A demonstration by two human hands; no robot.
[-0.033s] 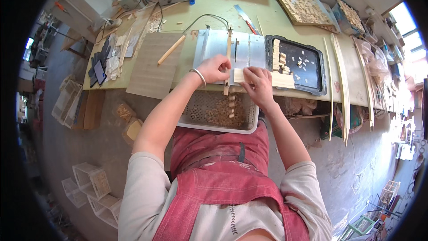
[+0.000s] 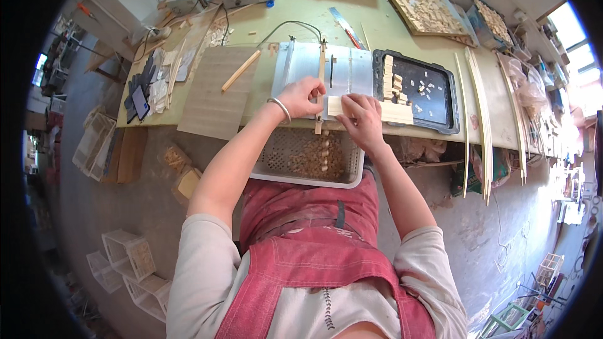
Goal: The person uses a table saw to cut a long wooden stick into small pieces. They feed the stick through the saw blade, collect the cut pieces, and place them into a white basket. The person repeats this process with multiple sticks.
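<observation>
Several wooden strips [image 2: 397, 113] lie along the front of the metal plate [image 2: 356, 72], clasped by the right hand [image 2: 360, 115]; the left hand [image 2: 304, 96], apart, curls beside the wooden bar [image 2: 322, 61], its grip unclear. Seemingly an aligning step; the next move calls for steady, square feeding.

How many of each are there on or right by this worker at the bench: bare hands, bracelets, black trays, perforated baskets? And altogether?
Bare hands: 2 (left hand, right hand)
Bracelets: 1, on the left wrist
Black trays: 1
Perforated baskets: 1
Total: 5
The small wood pieces are too crowded to count.
</observation>
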